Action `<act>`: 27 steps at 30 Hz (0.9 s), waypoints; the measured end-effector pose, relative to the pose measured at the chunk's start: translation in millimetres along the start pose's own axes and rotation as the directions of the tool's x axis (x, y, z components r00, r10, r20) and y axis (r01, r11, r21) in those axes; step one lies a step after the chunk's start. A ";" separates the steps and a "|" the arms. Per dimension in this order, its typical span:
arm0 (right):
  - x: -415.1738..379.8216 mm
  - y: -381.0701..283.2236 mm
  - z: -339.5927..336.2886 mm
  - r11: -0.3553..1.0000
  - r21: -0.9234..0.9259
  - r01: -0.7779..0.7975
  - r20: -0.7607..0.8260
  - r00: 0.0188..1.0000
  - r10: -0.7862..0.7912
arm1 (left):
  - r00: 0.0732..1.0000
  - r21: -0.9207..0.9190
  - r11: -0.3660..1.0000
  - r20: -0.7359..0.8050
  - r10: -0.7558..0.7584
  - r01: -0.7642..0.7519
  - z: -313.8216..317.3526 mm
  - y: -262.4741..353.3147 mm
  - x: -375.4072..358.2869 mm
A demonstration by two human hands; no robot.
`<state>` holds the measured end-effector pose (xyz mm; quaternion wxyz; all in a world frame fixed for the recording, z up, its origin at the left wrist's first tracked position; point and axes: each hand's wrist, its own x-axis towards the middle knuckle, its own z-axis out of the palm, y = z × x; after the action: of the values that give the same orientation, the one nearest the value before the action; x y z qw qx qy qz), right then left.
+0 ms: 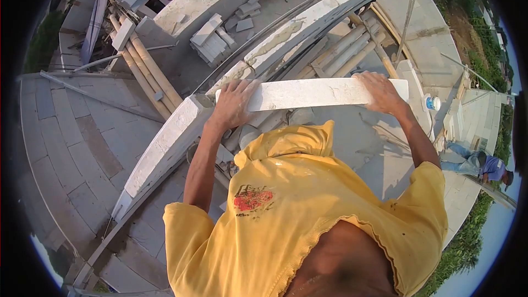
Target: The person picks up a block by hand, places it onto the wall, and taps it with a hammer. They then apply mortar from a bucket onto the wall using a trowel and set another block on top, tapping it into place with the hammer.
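A long white lightweight concrete block (311, 93) lies level across the view in front of my yellow shirt. Near its left end, my left hand (234, 102) is closed over it, close to the wall top. My right hand (379, 92) grips the block toward its right end, fingers over the far edge. Just beyond my left hand runs the top of a block wall (324, 8), with a patch of grey-beige mortar (278, 38) on it. A white block (165, 140) forms the nearer stretch of that wall. The undersides of both hands are hidden.
Bamboo poles (144, 69) lean at the left, and more poles cross behind the wall. Stacked white blocks (212, 41) stand on the floor below. A white and blue container (433, 103) is at the right. Another person (484, 165) in a blue top is farther right.
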<state>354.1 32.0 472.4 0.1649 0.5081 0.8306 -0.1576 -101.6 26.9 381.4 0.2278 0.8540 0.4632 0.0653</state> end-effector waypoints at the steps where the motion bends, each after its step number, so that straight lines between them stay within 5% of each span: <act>1: 18.7 19.3 -0.9 0.999 0.004 0.032 0.002 0.999 -0.032 | 0.999 0.011 1.000 -0.029 -0.021 0.022 0.2 -0.2 6.3; 5: 88.8 61.3 -14.6 0.963 -0.163 0.215 -0.133 0.962 -0.237 | 0.988 0.039 0.991 -0.093 -0.121 0.125 -5.3 -12.5 26.1; 9: 164.3 50.3 -53.6 0.964 -0.168 0.204 -0.008 0.978 -0.209 | 0.961 0.029 0.976 -0.183 -0.205 0.214 -21.4 -34.4 28.6; 10: 178.7 63.4 -40.7 0.924 -0.239 0.298 -0.168 0.925 -0.342 | 0.959 0.056 0.966 -0.151 -0.240 0.251 -24.2 -33.8 19.5; 12: 196.4 49.2 -52.4 0.911 -0.267 0.313 -0.197 0.908 -0.370 | 0.936 0.091 0.942 -0.175 -0.304 0.323 -36.5 -43.0 25.0; 15: 234.1 30.9 -76.5 0.910 -0.252 0.331 -0.038 0.936 -0.351 | 0.913 0.103 0.926 -0.239 -0.330 0.362 -44.6 -58.1 22.4; 18: 282.4 49.7 -66.2 0.837 -0.296 0.460 -0.116 0.853 -0.509 | 0.884 0.108 0.900 -0.266 -0.384 0.423 -39.2 -62.9 22.8; 27: 359.3 64.6 -45.1 0.766 -0.295 0.571 0.008 0.803 -0.596 | 0.797 0.097 0.797 -0.194 -0.572 0.596 -22.1 -47.5 39.3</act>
<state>252.6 364.0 350.8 0.1425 0.2018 0.9672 -0.0585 -122.8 88.6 375.8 0.1337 0.6762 0.7242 0.0221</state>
